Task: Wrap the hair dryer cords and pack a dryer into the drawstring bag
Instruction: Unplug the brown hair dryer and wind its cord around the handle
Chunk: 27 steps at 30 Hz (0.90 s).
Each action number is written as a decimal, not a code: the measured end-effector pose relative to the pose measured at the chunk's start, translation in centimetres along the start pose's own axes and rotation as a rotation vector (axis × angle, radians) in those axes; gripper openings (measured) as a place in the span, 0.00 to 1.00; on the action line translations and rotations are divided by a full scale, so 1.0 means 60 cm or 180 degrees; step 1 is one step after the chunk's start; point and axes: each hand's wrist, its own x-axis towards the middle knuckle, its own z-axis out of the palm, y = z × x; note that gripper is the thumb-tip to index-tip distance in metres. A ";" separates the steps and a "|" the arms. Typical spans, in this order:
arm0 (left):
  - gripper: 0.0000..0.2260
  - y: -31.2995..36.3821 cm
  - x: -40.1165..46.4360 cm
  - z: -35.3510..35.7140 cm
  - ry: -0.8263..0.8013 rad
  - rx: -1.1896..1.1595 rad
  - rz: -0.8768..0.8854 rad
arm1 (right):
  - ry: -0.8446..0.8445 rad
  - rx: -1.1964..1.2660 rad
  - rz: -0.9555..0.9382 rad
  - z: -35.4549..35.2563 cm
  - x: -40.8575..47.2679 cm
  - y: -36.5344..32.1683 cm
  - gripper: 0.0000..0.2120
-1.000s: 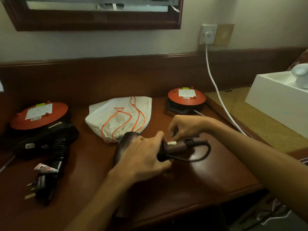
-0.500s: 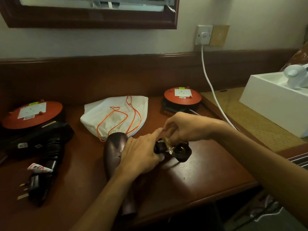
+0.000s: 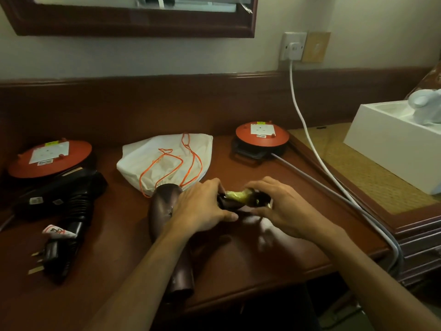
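Observation:
A dark brown hair dryer (image 3: 164, 206) lies on the wooden desk (image 3: 274, 247) in front of me. My left hand (image 3: 202, 206) grips its handle where the black cord is wound. My right hand (image 3: 279, 209) holds the cord's plug end (image 3: 241, 197), which has a yellowish tag on it, against the handle. Behind the dryer lies the white drawstring bag (image 3: 167, 158) with orange strings, flat on the desk. A second, black hair dryer (image 3: 64, 199) lies at the left with its cord wrapped and its plug (image 3: 52, 254) pointing toward me.
Two orange-topped cable reels stand at the back, one left (image 3: 50, 158), one right (image 3: 261, 133). A grey cable (image 3: 334, 192) runs from the right reel off the desk edge. A white cord (image 3: 307, 130) hangs from the wall socket (image 3: 293, 46). A white box (image 3: 393, 144) sits at right.
The loose loop of cord beside the handle is gone; the cord now lies wound on the handle. My right hand has come down over the plug end, closer to my left hand.

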 end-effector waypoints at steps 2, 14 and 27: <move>0.28 -0.008 0.010 -0.013 -0.0136 -0.0195 -0.0057 | 0.0428 0.0089 -0.0259 0.023 0.000 0.005 0.26; 0.21 -0.052 0.052 -0.075 -0.0960 -0.0893 -0.0175 | 0.0627 -0.0291 -0.0874 0.046 0.033 0.003 0.37; 0.33 -0.052 0.076 -0.034 -0.1010 0.0213 0.0173 | 0.0402 -0.1240 -0.0524 0.068 0.041 0.015 0.37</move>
